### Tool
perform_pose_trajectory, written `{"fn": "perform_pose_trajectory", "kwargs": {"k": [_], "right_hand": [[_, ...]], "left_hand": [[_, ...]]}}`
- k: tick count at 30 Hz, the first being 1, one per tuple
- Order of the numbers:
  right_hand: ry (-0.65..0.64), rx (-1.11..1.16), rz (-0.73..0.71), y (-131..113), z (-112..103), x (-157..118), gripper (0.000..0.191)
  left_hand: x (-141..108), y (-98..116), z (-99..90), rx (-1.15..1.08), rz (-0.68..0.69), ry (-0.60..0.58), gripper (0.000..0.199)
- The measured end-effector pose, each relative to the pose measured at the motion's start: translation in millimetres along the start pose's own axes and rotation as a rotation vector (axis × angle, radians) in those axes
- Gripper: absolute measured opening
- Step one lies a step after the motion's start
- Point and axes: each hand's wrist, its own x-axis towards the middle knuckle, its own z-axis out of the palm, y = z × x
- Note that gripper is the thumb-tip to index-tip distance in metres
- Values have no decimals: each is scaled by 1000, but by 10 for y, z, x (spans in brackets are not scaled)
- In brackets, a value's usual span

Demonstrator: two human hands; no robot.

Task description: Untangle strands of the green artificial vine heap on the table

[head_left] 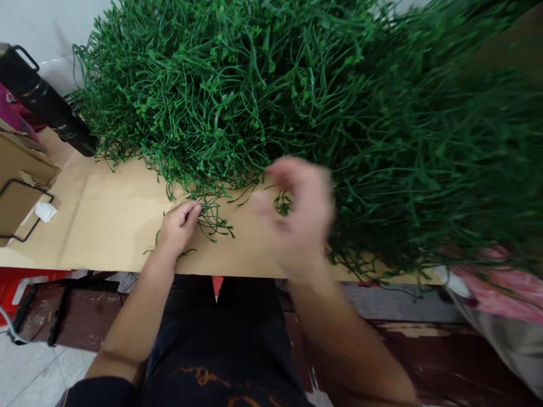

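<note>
Green sprigs pinched in person's left hand, over cardboard, near left; right hand blurred, grip unclear. Sprigs could snag on far pile, strands being intertwined.

And we're up on the wearer's head, a single view looking forward and steeply down, close over the table, shirt at bottom centre, wall top left
</note>
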Motion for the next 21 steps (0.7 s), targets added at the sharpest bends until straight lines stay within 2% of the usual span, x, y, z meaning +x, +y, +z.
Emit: {"fn": "perform_pose_trajectory", "kwargs": {"k": [1, 3, 5, 8, 13, 18, 21], "right_hand": [[-53, 121, 51, -32, 233, -49, 39], [-151, 384, 250, -49, 572, -100, 33], [-229, 538, 377, -26, 714, -100, 31], [-265, 622, 400, 10, 678, -69, 31], [-242, 741, 392, 2, 597, -59, 34], [-200, 588, 334, -17, 594, -53, 31], [-267, 462, 281, 6, 522, -44, 31]], "left_hand": [[-4, 1, 1, -12, 11, -1, 24], [-13, -1, -1, -43, 27, 10, 24], [-22, -2, -5, -65, 35, 23, 24], [-33, 4, -8, -66, 50, 25, 26], [-53, 32, 3, -68, 65, -12, 27], [-54, 30, 8, -66, 61, 3, 26], [-45, 24, 3, -59, 70, 29, 25]]}}
